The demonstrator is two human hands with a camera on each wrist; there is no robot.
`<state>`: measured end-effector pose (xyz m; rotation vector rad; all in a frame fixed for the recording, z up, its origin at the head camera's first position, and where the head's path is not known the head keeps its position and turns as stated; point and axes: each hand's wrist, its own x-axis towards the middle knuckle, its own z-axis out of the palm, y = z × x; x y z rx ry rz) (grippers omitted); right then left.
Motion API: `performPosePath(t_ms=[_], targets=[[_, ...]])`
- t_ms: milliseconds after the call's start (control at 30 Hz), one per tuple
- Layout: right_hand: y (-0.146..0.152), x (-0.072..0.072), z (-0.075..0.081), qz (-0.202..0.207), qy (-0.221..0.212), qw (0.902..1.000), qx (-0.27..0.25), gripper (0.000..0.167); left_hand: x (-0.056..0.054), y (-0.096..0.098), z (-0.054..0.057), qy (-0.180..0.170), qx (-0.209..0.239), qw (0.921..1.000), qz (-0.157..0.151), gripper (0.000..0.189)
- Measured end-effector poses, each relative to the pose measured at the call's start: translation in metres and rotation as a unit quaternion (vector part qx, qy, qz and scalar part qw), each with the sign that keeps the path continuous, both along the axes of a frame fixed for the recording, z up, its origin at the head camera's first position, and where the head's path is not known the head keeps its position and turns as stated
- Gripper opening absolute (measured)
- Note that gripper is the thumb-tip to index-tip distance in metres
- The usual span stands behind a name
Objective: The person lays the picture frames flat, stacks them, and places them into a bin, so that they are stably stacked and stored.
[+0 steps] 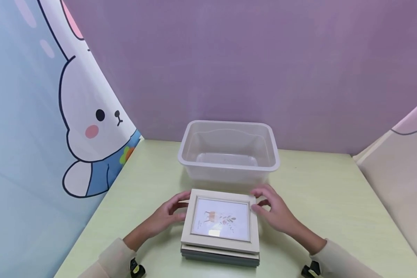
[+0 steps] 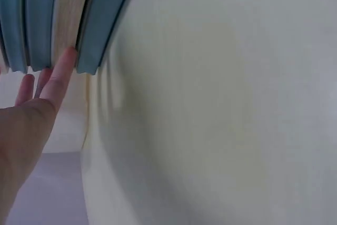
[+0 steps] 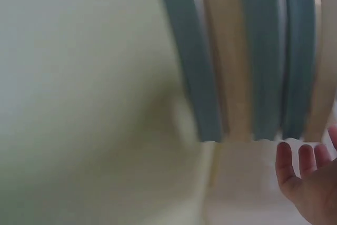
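A stack of picture frames lies on the table, its edges alternating blue-grey and beige. On top is a cream picture frame point(image 1: 222, 244) with a small printed drawing behind its glass. My left hand point(image 1: 168, 212) is at the stack's left side; in the left wrist view one finger of the left hand point(image 2: 31, 125) touches the edge of a beige frame point(image 2: 71, 9). At the far right corner is my right hand point(image 1: 272, 208), fingers loosely bent. The right wrist view has the right hand's fingertips point(image 3: 284, 154) close by the blue-grey frame edges point(image 3: 263, 56); contact is unclear.
Behind the stack, a translucent white plastic bin point(image 1: 229, 168) stands with nothing visible inside. The pale yellow-green table point(image 1: 333, 193) meets a purple back wall point(image 1: 246, 58). A blue panel with a cartoon rabbit point(image 1: 90, 143) borders the left, a pale panel point(image 1: 399, 181) the right.
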<state>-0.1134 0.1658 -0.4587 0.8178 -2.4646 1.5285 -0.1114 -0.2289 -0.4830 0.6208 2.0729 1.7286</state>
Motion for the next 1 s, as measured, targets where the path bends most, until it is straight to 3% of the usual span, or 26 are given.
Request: performPosePath(t_ms=[200,333,467,633,867,1000], targets=[[0.009,0.012,-0.018,0.035,-0.047,0.997,-0.05,0.052,0.005,0.0,-0.005,0.006,-0.015,0.9999,0.005,0.072],[0.016,0.017,-0.029,0.074,-0.052,0.9924,-0.084,0.064,0.007,-0.001,-0.009,0.01,-0.004,0.9999,0.0,0.075],[0.021,0.022,-0.04,0.106,-0.045,0.9887,-0.096,0.066,0.009,-0.001,-0.008,0.008,0.018,0.9997,-0.012,0.077],[0.024,0.029,-0.05,0.115,-0.057,0.9865,-0.102,0.072,0.01,-0.001,-0.011,0.017,0.034,0.9988,-0.03,0.08],[0.024,0.034,-0.065,0.171,-0.081,0.9684,-0.163,0.083,0.008,0.002,-0.015,0.024,0.047,0.9973,-0.05,0.09],[0.022,0.037,-0.071,0.177,-0.07,0.9664,-0.173,0.086,0.009,0.003,-0.017,0.018,0.055,0.9967,-0.057,0.096]])
